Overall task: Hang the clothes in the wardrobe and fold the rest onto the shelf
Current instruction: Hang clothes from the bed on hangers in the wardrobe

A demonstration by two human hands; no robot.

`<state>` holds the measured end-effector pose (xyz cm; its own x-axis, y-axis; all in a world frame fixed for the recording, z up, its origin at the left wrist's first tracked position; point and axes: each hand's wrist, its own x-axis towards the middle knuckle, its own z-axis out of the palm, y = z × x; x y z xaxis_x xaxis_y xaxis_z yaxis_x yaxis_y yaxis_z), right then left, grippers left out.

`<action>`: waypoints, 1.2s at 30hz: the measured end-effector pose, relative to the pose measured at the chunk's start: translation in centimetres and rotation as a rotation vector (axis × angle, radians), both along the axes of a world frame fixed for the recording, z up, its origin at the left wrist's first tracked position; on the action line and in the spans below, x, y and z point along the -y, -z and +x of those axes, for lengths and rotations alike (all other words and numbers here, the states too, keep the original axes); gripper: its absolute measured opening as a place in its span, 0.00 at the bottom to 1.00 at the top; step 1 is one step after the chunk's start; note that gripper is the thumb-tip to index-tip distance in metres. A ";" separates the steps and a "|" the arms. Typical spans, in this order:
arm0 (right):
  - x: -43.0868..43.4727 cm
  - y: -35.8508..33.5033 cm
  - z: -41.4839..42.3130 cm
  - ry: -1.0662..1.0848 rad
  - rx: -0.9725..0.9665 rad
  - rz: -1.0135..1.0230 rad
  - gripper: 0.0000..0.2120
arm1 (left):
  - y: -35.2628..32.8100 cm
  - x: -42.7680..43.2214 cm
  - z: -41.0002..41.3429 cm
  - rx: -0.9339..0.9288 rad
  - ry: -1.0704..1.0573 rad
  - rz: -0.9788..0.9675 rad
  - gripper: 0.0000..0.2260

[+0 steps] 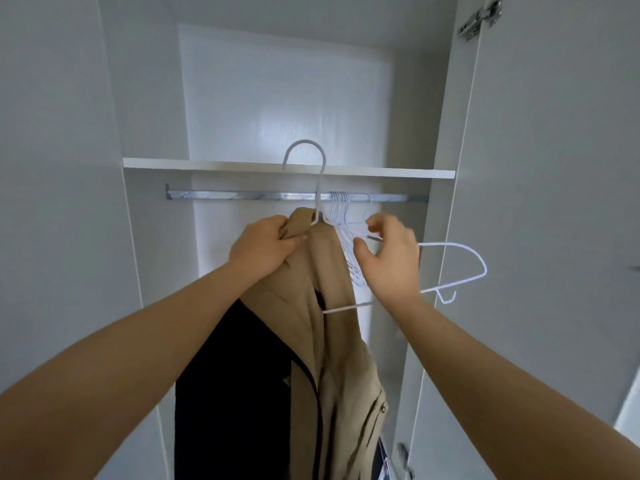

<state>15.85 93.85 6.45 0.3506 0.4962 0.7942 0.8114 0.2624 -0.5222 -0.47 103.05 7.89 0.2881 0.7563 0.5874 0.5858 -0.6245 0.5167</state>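
Note:
A beige coat (pixel 332 341) hangs half on a white wire hanger (pixel 460 268), whose hook rises in front of the shelf (pixel 207 164) edge, above the metal rail (pixel 242 195). My left hand (pixel 263 251) grips the coat's bunched collar just left of the hanger's neck. The hanger's right shoulder sticks out bare to the right. My right hand (pixel 388 254) has thumb and forefinger curled round that hanger's upper wire, close to several empty white hangers (pixel 341 211) on the rail.
A black garment (pixel 235 393) hangs low on the left behind the coat. The wardrobe's side walls stand close on both sides, and the open door (pixel 554 202) with its hinge (pixel 479 17) is at the right.

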 end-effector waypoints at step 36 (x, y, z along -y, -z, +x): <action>-4.4 5.7 1.9 -0.290 -0.027 -0.671 0.08 | -3.0 0.4 -12.9 -0.535 -0.155 0.337 0.12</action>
